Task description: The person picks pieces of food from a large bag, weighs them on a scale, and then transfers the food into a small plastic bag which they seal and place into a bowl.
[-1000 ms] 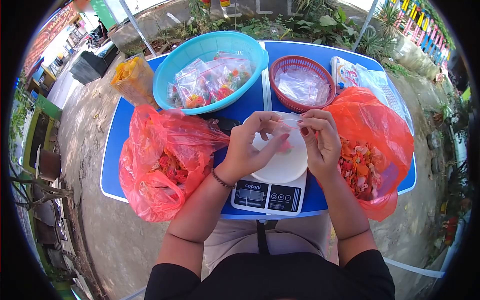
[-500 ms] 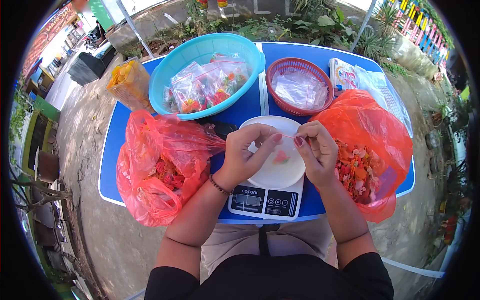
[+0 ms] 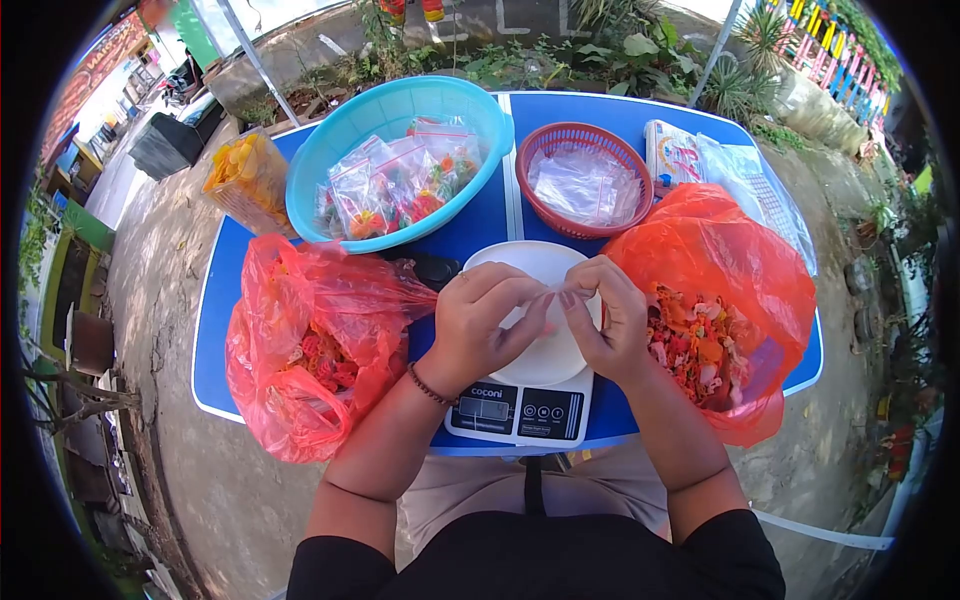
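My left hand (image 3: 490,318) and my right hand (image 3: 608,312) meet fingertip to fingertip, pinching the top edge of a small clear zip-lock bag (image 3: 551,314). A faint pinkish-red bit shows inside the bag; the fingers hide part of it. Beneath them is a round white plate (image 3: 540,374) on a white kitchen scale (image 3: 516,412) with a black display panel. Beside my left forearm sits a red plastic bag (image 3: 275,390) of red and orange pieces like flowers. Another open red plastic bag (image 3: 745,245) with similar pieces (image 3: 700,345) lies close to my right hand.
A turquoise basin (image 3: 310,165) holds several filled zip-lock bags (image 3: 385,185). Behind the plate, a red-brown basket (image 3: 640,160) contains flat clear bags (image 3: 585,187). A tub of orange-yellow pieces (image 3: 248,180) stands at left, plastic packets (image 3: 740,175) at back right, all on a blue table (image 3: 220,330).
My fingertips have come together along the bag's top edge, where they were apart with the red seal line stretched between them. The whole view has shifted slightly.
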Demonstrator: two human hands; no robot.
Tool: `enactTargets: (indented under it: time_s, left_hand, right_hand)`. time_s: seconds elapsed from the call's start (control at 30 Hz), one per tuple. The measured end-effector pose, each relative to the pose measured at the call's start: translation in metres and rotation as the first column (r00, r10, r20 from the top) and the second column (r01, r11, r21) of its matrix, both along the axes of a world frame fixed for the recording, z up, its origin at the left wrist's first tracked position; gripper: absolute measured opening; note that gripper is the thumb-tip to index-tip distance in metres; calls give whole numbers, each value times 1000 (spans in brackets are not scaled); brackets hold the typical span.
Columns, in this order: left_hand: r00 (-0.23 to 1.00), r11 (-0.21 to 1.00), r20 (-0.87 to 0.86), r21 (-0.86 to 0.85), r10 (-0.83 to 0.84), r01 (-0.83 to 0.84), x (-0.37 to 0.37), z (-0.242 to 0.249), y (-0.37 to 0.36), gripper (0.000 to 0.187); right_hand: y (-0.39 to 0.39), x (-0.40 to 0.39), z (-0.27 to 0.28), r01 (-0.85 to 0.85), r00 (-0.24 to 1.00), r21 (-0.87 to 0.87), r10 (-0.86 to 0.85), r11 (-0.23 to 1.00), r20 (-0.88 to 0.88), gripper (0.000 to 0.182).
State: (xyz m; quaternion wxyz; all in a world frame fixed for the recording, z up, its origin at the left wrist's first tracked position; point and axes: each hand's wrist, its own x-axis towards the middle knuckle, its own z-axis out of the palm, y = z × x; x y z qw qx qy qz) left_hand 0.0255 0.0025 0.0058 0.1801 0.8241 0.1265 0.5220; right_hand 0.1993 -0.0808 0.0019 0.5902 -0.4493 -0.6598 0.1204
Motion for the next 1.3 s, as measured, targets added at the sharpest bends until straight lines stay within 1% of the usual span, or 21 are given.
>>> enactTargets:
  time_s: [0.07, 0.17, 0.27, 0.43, 0.53, 0.63, 0.73, 0.77, 0.83, 0.87, 0.93, 1.0, 1.03, 1.07, 1.13, 1.17, 1.23, 1.27, 1.3]
  left_hand:
    - [999, 996, -25, 78, 40, -38, 0, 1, 0, 16]
    - [997, 989, -44, 132, 65, -59, -1, 1, 1, 17]
    - [999, 991, -18, 131, 33, -31, -2, 3, 3, 17]
    - [999, 999, 21, 21, 30, -31, -1, -1, 1, 14]
    - [999, 999, 20, 8, 49, -49, -2, -1, 1, 15]
    - [998, 999, 40, 2, 51, -51, -2, -2, 4, 16]
    - [999, 999, 40, -8, 36, -36, -3, -2, 7, 17]
    - [999, 999, 34, -12, 31, -31, -3, -3, 7, 17]
    - [1000, 997, 12, -74, -14, 15, -2, -2, 8, 22]
    - [999, 994, -1, -105, -37, 36, -2, -1, 8, 25]
    - [999, 987, -27, -160, -25, 20, -4, 8, 4, 30]
    - [998, 973, -54, -229, -38, 25, -5, 10, 4, 34]
    - [996, 962, -66, -272, -56, 36, -6, 5, 6, 35]
    - [994, 948, -78, -314, -75, 47, -7, 0, 7, 37]
    - [995, 907, 82, -411, -60, 88, -2, -13, 8, 37]
    - [986, 883, 160, -455, -47, 116, 0, -18, 8, 37]
    - [973, 871, 227, -469, -40, 145, 2, -21, 10, 35]
    - [965, 866, 260, -473, -36, 159, 2, -21, 11, 34]
    - [975, 886, 218, -440, -51, 145, 0, -18, 11, 31]
  right_hand:
    - [0, -1, -1, 9, 999, 24, -10, 1000, 35, 7]
    - [1, -2, -2, 38, 996, 58, -43, 998, 80, 3]
    - [1, -5, 0, 59, 992, 98, -69, 993, 102, 3]
    - [1, -3, 3, 97, 989, 113, -108, 989, 100, 3]
    - [0, 0, -1, 106, 992, 32, -108, 994, 61, 5]
    - [3, 3, -2, 62, 998, 33, -63, 998, 31, 7]
    - [3, 7, -6, 48, 998, -28, -49, 998, -25, 10]
    - [3, 7, -8, 34, 995, -48, -38, 998, -92, 12]
    - [4, 6, -13, -2, 974, -88, -18, 996, -228, 15]
    - [4, 5, -15, -29, 953, -103, -4, 994, -303, 15]
    - [3, 6, -16, -82, 893, -123, 18, 989, -450, 16]
    - [4, 10, -19, -142, 863, -131, 58, 981, -502, 15]
    - [4, 11, -18, -171, 847, -132, 78, 976, -527, 17]
    - [5, 9, -15, -160, 841, -103, 81, 982, -535, 22]
    - [6, 0, -7, -134, 830, -47, 86, 990, -551, 36]
    - [5, -2, -8, -154, 856, -30, 119, 988, -502, 42]
    - [5, -3, -12, -199, 901, 6, 185, 980, -393, 54]
    - [5, -4, -16, -191, 908, 1, 177, 982, -380, 50]
    - [5, -5, -20, -184, 914, -3, 170, 983, -368, 47]
